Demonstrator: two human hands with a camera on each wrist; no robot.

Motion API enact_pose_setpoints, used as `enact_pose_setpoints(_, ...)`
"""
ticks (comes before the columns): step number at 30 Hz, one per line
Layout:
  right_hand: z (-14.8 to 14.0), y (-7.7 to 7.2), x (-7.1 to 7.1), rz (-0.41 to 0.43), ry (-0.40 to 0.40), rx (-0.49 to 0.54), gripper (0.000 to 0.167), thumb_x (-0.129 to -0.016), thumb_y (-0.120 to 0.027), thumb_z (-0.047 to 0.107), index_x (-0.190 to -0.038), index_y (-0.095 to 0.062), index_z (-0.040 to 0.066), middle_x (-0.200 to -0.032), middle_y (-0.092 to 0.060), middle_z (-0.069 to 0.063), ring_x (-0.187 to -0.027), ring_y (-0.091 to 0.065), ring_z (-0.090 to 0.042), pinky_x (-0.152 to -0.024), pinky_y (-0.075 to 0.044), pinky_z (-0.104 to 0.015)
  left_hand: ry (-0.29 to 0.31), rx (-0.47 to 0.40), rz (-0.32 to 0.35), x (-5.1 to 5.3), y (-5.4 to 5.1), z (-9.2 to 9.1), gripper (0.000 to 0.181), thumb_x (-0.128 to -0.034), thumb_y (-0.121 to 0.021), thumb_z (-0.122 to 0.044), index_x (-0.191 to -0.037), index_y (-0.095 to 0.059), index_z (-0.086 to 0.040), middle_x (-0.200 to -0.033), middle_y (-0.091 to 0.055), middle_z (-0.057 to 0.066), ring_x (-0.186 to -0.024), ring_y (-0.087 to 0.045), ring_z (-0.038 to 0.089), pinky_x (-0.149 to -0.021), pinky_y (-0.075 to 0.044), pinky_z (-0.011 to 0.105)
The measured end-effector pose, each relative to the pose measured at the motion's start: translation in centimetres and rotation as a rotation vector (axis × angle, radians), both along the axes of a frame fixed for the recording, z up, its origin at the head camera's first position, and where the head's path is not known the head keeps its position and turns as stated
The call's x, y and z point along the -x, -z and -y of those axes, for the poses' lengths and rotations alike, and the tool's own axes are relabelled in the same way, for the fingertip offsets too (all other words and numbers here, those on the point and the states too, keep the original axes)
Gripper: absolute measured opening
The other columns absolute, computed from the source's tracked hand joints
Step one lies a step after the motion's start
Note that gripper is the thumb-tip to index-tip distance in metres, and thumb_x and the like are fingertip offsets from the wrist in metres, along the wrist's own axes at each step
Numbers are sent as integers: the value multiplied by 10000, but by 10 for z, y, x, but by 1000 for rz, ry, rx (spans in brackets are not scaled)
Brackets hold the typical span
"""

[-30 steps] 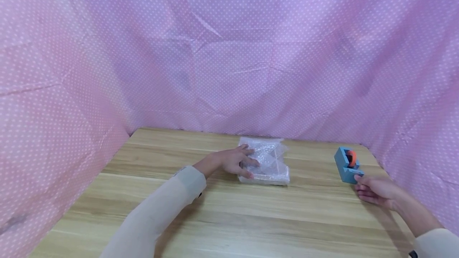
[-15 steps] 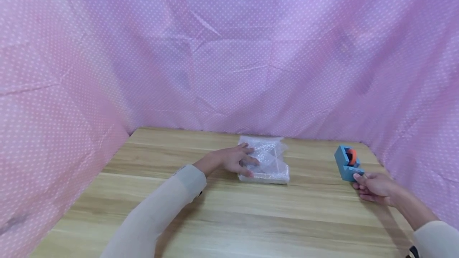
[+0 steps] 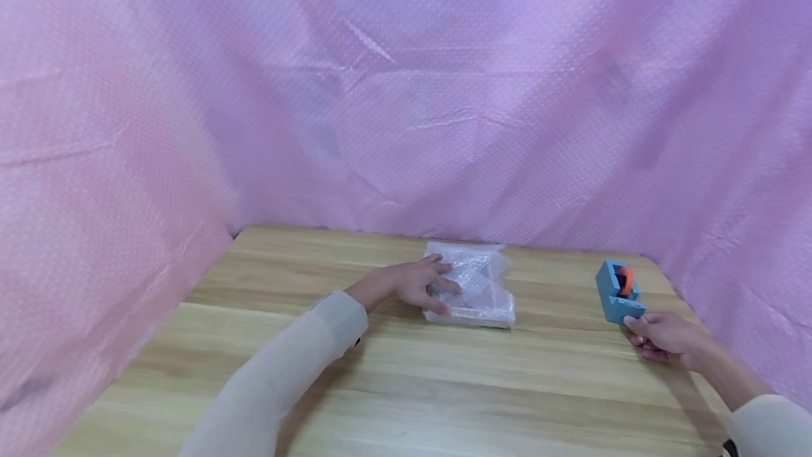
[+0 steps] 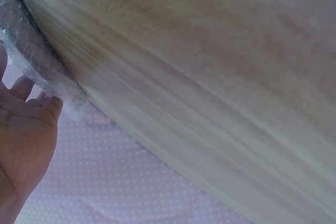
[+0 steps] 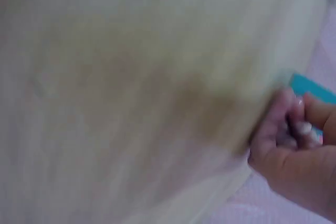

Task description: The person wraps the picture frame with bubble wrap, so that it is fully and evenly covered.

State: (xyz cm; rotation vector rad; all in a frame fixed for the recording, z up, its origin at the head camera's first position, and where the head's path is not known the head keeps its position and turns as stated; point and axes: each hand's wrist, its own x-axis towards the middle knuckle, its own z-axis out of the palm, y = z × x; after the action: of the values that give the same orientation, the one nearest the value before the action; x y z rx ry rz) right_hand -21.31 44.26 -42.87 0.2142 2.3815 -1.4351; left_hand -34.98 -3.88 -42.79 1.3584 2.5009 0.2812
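Observation:
A flat package in clear bubble wrap point(image 3: 485, 295) lies near the back of the table. My left hand point(image 3: 419, 285) rests on its left side with spread fingers. The left wrist view shows the wrap's edge point(image 4: 31, 51) beside the fingertips. Farther right stands a blue tape dispenser point(image 3: 614, 310) with an orange tape core point(image 3: 626, 281). At its front end my right hand point(image 3: 672, 338) pinches with thumb and forefinger, apparently on the tape's loose end, which is too clear to make out. Only a blue-green corner of the dispenser point(image 5: 310, 87) shows past those fingers in the right wrist view.
The wood-grain table point(image 3: 406, 386) extends in front of both things. A pink dotted cloth point(image 3: 406, 125) hangs close behind the table and along both sides. Bare tabletop lies between package and dispenser.
My right thumb and fingertips have shifted slightly at the dispenser's front end. The left hand and package keep their place; the whole head view has moved a little.

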Motion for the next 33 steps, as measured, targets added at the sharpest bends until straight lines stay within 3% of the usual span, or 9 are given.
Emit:
enact_pose_setpoints(3,-1,-6,-1,50,-8,59,358,-1099,-490,259,-762,-573,172,-790,-583,63,-657,-539,-16,-638,-539,-181,0,10,2,1,-1,0,665,-934,-554,-708,-1513,-503,-387,-1700,-169,101,-1558,5,411,-1232,-101,617)
enact_pose_setpoints(10,11,-15,-2,70,-78,0,398,-1085,-479,431,-881,-638,129,-870,-612,46,-744,-574,-69,-717,-569,-282,-9,22,5,1,-1,1,665,-936,-550,-707,-1517,-498,-386,-1703,-162,96,-1559,8,411,-1230,-108,619)
enact_pose_setpoints(15,27,-25,4,37,-298,113,296,-1108,-461,281,-919,-584,90,-904,-542,27,-766,-529,-80,-712,-529,-269,-11,22,12,0,-1,2,667,-932,-560,-702,-1514,-504,-381,-1703,-166,98,-1559,8,414,-1226,-119,626)
enact_pose_setpoints(19,52,-37,9,-42,-425,142,190,-1083,-511,159,-1050,-583,-14,-1053,-603,-46,-959,-614,-132,-825,-552,-306,-3,15,-3,0,0,3,658,-938,-565,-687,-1513,-509,-373,-1699,-175,108,-1558,-3,417,-1234,-102,606)
enact_pose_setpoints(22,77,-44,13,-99,-425,96,259,-1050,-580,151,-1162,-588,-82,-1221,-635,-164,-1132,-637,-245,-926,-565,-393,6,11,-8,0,0,2,658,-942,-564,-681,-1518,-503,-368,-1696,-176,122,-1557,-6,415,-1241,-79,590)
enact_pose_setpoints(27,120,-53,25,-186,-387,32,313,-1042,-600,183,-1154,-604,-110,-1242,-633,-237,-1100,-636,-324,-923,-573,-418,6,8,-1,0,0,0,664,-939,-569,-685,-1520,-499,-371,-1697,-168,124,-1560,4,403,-1244,-68,585)
enact_pose_setpoints(33,162,-56,46,-271,-377,54,243,-1060,-559,157,-1106,-617,-74,-1135,-640,-214,-1006,-650,-258,-916,-577,-412,8,15,-4,-1,0,-1,667,-937,-558,-697,-1522,-492,-382,-1700,-160,115,-1560,9,400,-1241,-83,592)
